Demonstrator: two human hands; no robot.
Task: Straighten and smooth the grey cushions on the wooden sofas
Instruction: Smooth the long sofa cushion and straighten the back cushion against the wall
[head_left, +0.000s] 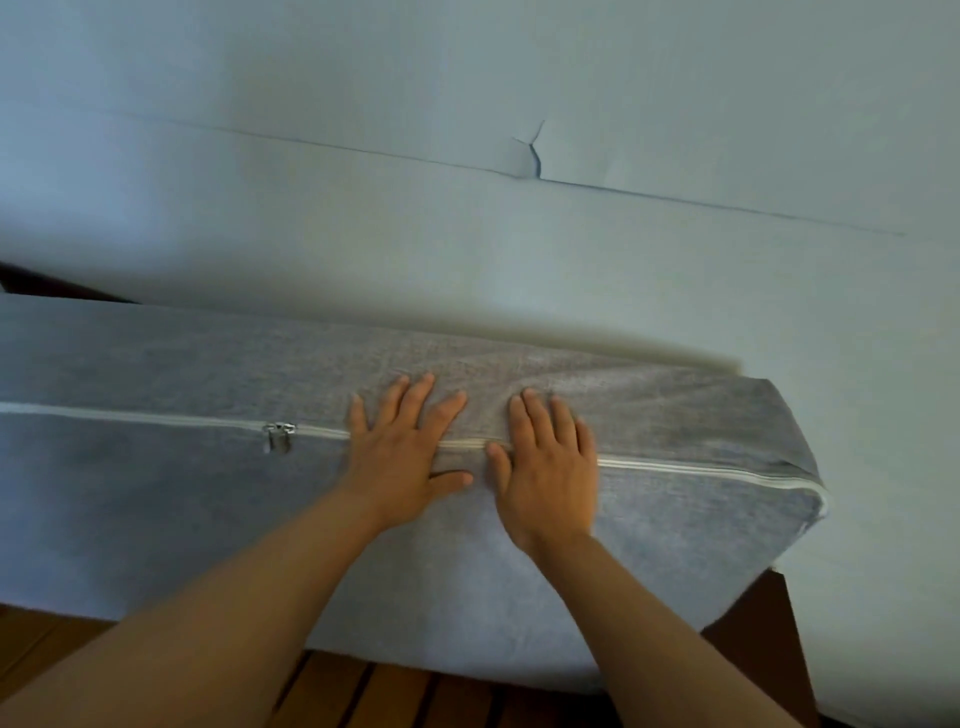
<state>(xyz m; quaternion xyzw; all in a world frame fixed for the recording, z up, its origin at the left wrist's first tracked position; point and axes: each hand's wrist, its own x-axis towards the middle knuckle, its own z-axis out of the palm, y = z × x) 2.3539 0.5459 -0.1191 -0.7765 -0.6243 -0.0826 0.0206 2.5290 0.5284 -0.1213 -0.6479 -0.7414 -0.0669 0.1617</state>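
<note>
Grey cushion (208, 493) lies across wooden sofa slats (395, 696), its right end near the frame's wooden edge (763, 623), pale wall (467, 234) just behind. White zipper (156, 418) runs lengthwise, foam showing at the cover's top edge. Left hand (400, 457) and right hand (550, 467) lie flat side by side, fingers straight, pressing on the zipper line, gripping nothing.

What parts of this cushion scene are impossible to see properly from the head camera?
- Zip: its middle stretch lies hidden under the left hand and right hand.
- Grey cushion: its left end is cut off by the frame edge.
- Cushion's far edge: blurred, so where the pale foam meets the cover is unclear.
- Wooden sofa: only slats and a corner show; the cushion and arms cover the rest.
</note>
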